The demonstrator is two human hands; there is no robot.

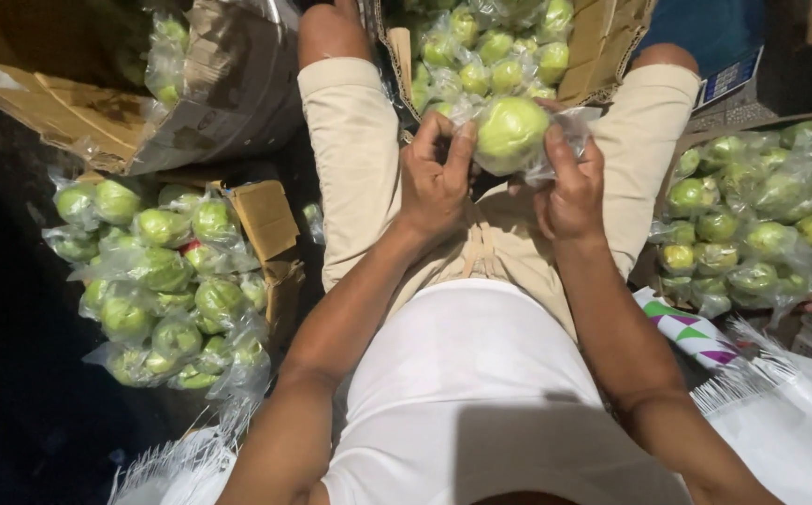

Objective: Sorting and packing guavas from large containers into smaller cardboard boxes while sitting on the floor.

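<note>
- Cardboard boxes (256, 220) packed with bagged green fruit crowd around the seated person's knees, dark floor off to the side.
- Left hand (436, 178) has its fingers pinched shut on the edge of a clear plastic bag (565, 131), right beside the green guava (510, 131).
- Right hand (569, 182) is curled around the bag's other side, fingers closed on the film; the fruit sits just above and between both sets of fingertips.
- Risk as I see it: thin film could tear if the pinches pull apart too hard.
- Guava looks only partly wrapped, so a loose grip might let it drop into the open box (611, 37) just beyond the fingers and bruise.
</note>
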